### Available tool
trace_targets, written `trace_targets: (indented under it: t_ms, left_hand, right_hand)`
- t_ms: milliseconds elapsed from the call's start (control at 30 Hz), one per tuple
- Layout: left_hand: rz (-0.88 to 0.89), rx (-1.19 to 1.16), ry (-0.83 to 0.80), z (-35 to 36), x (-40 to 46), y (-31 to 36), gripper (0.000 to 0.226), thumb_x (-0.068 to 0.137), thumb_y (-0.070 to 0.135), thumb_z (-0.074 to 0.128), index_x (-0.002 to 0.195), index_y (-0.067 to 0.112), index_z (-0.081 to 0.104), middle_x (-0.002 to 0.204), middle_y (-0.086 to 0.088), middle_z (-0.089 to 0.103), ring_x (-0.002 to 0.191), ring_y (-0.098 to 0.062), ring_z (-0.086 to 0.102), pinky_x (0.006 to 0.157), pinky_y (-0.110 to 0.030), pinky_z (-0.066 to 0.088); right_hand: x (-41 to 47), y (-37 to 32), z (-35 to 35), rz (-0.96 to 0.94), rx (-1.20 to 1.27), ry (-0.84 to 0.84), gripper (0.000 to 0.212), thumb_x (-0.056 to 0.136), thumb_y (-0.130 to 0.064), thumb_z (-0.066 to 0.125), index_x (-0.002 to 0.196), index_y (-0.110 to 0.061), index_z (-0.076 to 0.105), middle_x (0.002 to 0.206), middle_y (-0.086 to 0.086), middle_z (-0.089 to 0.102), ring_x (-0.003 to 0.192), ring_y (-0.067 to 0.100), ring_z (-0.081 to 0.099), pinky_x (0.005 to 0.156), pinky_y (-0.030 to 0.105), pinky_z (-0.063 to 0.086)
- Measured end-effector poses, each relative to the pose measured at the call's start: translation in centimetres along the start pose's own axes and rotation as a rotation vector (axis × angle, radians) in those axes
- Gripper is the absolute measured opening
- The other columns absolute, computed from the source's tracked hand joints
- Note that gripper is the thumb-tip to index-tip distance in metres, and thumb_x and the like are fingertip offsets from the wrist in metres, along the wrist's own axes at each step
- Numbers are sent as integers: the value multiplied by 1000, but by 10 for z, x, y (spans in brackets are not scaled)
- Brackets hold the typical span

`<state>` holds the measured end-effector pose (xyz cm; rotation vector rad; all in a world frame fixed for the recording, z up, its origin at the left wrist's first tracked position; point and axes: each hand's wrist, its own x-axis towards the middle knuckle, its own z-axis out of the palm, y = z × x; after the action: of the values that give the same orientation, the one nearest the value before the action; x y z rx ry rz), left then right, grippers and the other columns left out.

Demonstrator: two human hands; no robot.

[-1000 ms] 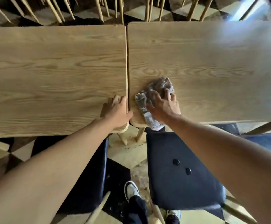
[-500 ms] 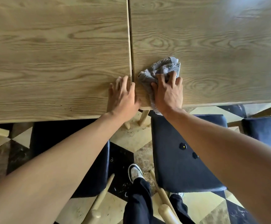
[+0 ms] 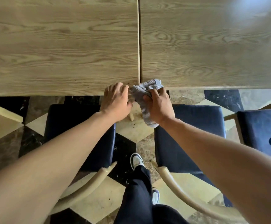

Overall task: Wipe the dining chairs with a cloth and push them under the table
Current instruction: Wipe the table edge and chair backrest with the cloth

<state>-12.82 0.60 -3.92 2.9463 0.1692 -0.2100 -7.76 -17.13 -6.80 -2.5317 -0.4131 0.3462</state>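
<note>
No text, label, brand, number or sign can be read anywhere in the frame. The wooden worktop [image 3: 63,46] in the upper half shows only its grain. The grey cloth [image 3: 145,94] at the centre is plain, and the dark chair seats [image 3: 188,126] and the shoe [image 3: 136,160] below carry no readable mark.

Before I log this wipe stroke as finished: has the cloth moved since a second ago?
Yes. The cloth has slid toward the person, off the right tabletop to its near edge beside the seam, gripped by the right hand.
</note>
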Motion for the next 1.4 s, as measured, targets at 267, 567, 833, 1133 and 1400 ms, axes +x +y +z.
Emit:
trace_targets:
  t_ms: [267,567,833,1133,1400]
  left_hand:
    - [-126,58,-42,-10,-100,13,67,87,42,63,140,8,40,141,-16,42,130,-35,38,112,-49,30]
    - [-240,65,3,-46,-194,-8,63,91,38,57,144,11,38,142,-16,44,128,-35,43,106,-47,36]
    - [-380,45,33,-73,-248,-86,55,90,35,60,137,12,45,136,-15,46,126,-35,44,102,-48,41]
    - [-604,-93,47,-60,-293,-253,30,91,21,57,119,14,59,120,-10,60,111,-33,56,89,-45,49]
    - [-1014,-418,5,-39,-336,-430,39,104,24,33,123,0,58,129,-26,58,119,-43,53,94,-44,43]
  right_hand:
    - [-80,-25,0,-47,126,-4,36,104,-45,43,125,-20,56,116,11,48,102,32,53,83,45,53]
    - [-135,-57,-12,-75,148,13,36,104,-48,39,118,-20,57,109,6,46,95,27,54,77,40,52]
    - [-154,-143,25,-225,195,-91,38,103,-48,42,127,-23,56,118,9,50,99,26,55,85,36,51]
    - [-163,-278,162,-231,225,-399,30,101,-50,44,119,-30,58,104,4,54,91,21,55,77,30,40]
    - [-185,-438,337,-142,270,-503,25,103,-48,42,116,-31,55,103,2,48,84,16,53,76,31,42]
